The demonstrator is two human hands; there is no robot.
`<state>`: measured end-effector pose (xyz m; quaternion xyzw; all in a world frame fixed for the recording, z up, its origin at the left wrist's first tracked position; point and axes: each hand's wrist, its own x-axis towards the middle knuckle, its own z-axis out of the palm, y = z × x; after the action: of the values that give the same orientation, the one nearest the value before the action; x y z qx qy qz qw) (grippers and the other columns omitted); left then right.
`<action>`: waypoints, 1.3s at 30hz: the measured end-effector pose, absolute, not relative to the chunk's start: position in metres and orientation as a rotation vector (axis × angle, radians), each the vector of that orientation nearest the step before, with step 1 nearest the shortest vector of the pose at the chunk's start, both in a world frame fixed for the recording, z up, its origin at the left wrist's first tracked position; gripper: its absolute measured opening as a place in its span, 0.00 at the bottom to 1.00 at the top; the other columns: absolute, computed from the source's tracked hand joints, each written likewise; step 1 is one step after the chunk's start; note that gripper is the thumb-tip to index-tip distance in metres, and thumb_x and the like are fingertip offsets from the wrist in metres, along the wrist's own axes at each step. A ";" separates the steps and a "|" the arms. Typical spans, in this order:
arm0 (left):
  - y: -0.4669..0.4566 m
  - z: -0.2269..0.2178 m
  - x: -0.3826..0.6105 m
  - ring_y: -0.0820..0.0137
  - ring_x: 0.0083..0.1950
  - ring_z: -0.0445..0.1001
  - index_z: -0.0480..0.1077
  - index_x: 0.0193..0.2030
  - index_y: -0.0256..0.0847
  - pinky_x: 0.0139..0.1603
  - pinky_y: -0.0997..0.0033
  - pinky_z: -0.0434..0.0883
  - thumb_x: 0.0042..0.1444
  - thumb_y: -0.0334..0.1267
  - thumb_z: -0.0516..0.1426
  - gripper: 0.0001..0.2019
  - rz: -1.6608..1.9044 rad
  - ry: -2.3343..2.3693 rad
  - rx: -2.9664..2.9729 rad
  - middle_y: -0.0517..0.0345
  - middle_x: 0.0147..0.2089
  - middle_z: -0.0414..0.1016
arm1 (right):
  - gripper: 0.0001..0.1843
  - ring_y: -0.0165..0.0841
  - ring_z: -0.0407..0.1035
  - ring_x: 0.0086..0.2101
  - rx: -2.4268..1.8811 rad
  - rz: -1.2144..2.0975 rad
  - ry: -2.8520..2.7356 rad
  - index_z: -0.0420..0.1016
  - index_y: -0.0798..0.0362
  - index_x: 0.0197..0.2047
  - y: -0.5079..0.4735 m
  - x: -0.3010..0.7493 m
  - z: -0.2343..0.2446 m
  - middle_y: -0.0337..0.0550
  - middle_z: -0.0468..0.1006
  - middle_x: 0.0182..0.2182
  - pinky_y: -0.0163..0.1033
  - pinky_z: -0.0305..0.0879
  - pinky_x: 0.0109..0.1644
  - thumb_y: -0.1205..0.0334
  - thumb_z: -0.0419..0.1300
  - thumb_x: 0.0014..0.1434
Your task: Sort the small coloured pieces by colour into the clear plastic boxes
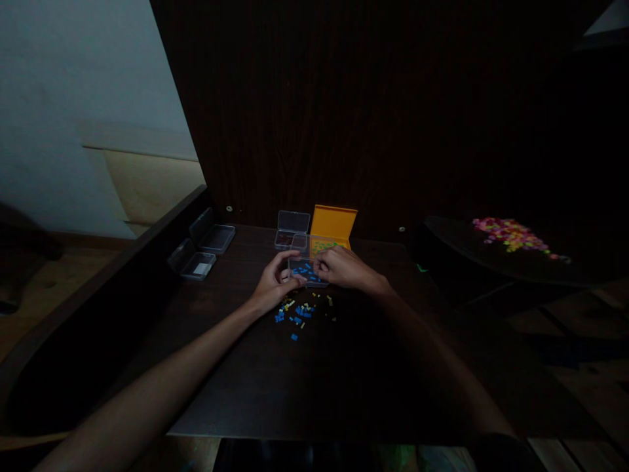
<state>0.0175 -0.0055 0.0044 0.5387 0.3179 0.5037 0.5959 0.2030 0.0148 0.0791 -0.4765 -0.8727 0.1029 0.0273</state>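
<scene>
My left hand grips the left side of a clear plastic box, thumb at the front and fingers at the back. Several small blue bricks lie inside it. Over the box's right part is my right hand, its fingers curled and pinched together; whatever they hold is too small to make out. In front of the box a loose pile of blue bricks is mixed with yellow and cream pieces. Behind stands an open yellow box with green pieces in it, partly hidden by my right hand.
Another open clear box with dark pieces stands at the back. Two more open clear cases sit at the table's left side by a raised dark edge. A heap of colourful pieces lies on a dark surface to the right.
</scene>
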 end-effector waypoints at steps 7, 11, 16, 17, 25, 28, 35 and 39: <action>-0.006 0.005 0.017 0.72 0.36 0.77 0.63 0.53 0.41 0.42 0.68 0.75 0.41 0.32 0.64 0.29 1.165 0.738 1.252 0.51 0.54 0.69 | 0.06 0.27 0.59 0.25 -1.431 0.382 -2.690 0.77 0.54 0.32 0.016 0.204 0.078 0.37 0.70 0.23 0.32 0.46 0.28 0.69 0.58 0.52; -0.005 0.006 0.017 0.73 0.36 0.77 0.62 0.53 0.41 0.42 0.68 0.75 0.41 0.32 0.64 0.29 1.158 0.733 1.240 0.52 0.54 0.69 | 0.06 0.27 0.59 0.26 -1.379 0.397 -2.645 0.77 0.55 0.35 0.018 0.211 0.081 0.37 0.71 0.24 0.32 0.47 0.29 0.68 0.59 0.52; -0.005 0.006 0.017 0.73 0.36 0.76 0.62 0.52 0.42 0.42 0.68 0.75 0.41 0.32 0.64 0.28 1.169 0.745 1.234 0.52 0.55 0.67 | 0.08 0.25 0.58 0.24 -1.304 0.411 -2.606 0.77 0.57 0.36 0.014 0.220 0.096 0.35 0.68 0.22 0.31 0.47 0.29 0.68 0.57 0.54; -0.004 0.006 0.017 0.73 0.36 0.76 0.62 0.52 0.42 0.42 0.67 0.75 0.42 0.32 0.64 0.28 1.168 0.750 1.241 0.52 0.55 0.67 | 0.08 0.25 0.58 0.23 -1.292 0.422 -2.625 0.77 0.56 0.36 0.011 0.219 0.099 0.35 0.68 0.21 0.31 0.47 0.28 0.68 0.58 0.54; 0.000 0.005 0.015 0.74 0.36 0.76 0.63 0.52 0.40 0.42 0.69 0.75 0.41 0.31 0.64 0.29 1.188 0.751 1.248 0.51 0.54 0.68 | 0.07 0.29 0.65 0.31 -0.966 0.562 -2.997 0.79 0.51 0.34 -0.015 0.191 0.095 0.38 0.76 0.28 0.33 0.53 0.34 0.67 0.60 0.53; 0.000 0.006 0.014 0.74 0.35 0.76 0.63 0.52 0.41 0.42 0.70 0.74 0.40 0.31 0.64 0.29 1.196 0.761 1.231 0.52 0.54 0.68 | 0.05 0.33 0.66 0.36 -1.028 0.463 -3.076 0.80 0.51 0.32 -0.019 0.183 0.085 0.41 0.77 0.32 0.34 0.53 0.34 0.65 0.62 0.51; 0.001 0.006 0.013 0.74 0.35 0.77 0.62 0.52 0.40 0.41 0.70 0.74 0.41 0.31 0.64 0.29 1.204 0.762 1.231 0.49 0.55 0.67 | 0.07 0.34 0.68 0.37 -1.084 0.403 -3.159 0.79 0.50 0.36 -0.016 0.179 0.068 0.43 0.77 0.33 0.35 0.53 0.32 0.62 0.64 0.51; 0.001 0.006 0.013 0.73 0.35 0.77 0.63 0.53 0.41 0.42 0.69 0.74 0.40 0.31 0.64 0.30 1.208 0.762 1.237 0.50 0.55 0.67 | 0.07 0.35 0.68 0.37 -1.180 0.381 -3.135 0.79 0.52 0.36 -0.018 0.176 0.065 0.46 0.77 0.35 0.35 0.55 0.34 0.64 0.61 0.52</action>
<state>0.0134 0.0006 0.0061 0.5306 0.3269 0.5181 0.5859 0.1760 -0.0180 0.0649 -0.3478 -0.9238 0.1122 -0.1146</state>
